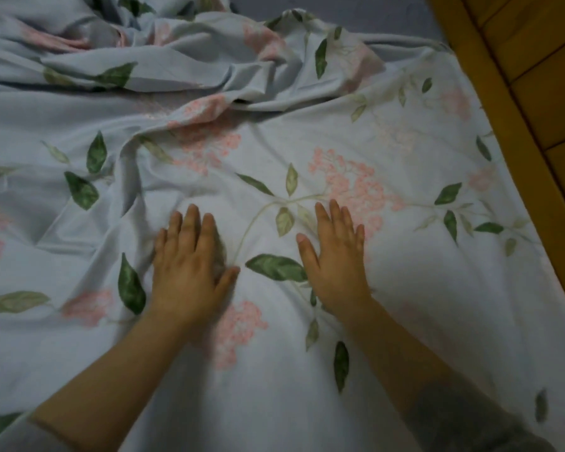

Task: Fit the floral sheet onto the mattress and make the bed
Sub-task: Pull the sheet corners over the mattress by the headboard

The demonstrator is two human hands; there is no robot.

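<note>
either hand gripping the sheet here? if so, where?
No grip. Left hand and right hand both lie flat, fingers straight, palms down on the floral sheet.

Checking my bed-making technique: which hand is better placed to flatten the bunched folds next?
Probably left: the left hand lies flat beside the folds, while the right hand rests on smoother sheet farther away.

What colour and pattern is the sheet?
The sheet is pale blue with pink flower clusters and green leaves; head view.
</note>
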